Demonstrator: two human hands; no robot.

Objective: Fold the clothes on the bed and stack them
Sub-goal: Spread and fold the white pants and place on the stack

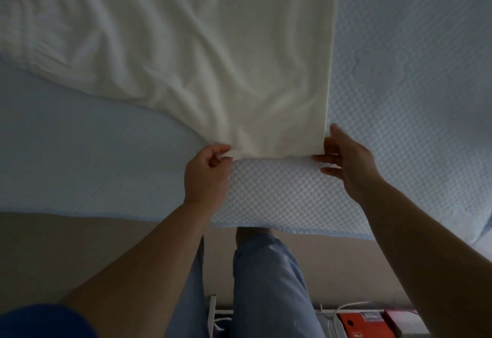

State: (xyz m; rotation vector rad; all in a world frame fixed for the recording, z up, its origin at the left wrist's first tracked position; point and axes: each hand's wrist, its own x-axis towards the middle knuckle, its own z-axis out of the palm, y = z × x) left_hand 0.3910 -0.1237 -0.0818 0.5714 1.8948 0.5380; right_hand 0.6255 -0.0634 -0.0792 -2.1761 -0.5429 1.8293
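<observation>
A cream-white garment lies spread and creased on the pale blue quilted bed cover, reaching from the top of the view down to the near edge. My left hand pinches the garment's near left corner between thumb and curled fingers. My right hand holds the near right corner, thumb along the garment's right edge and fingers beneath the hem. The near hem is stretched straight between both hands.
The bed's near edge runs across the lower middle, with a beige bed side below it. My legs in blue trousers stand against it. Red boxes and white cables lie on the floor at the lower right.
</observation>
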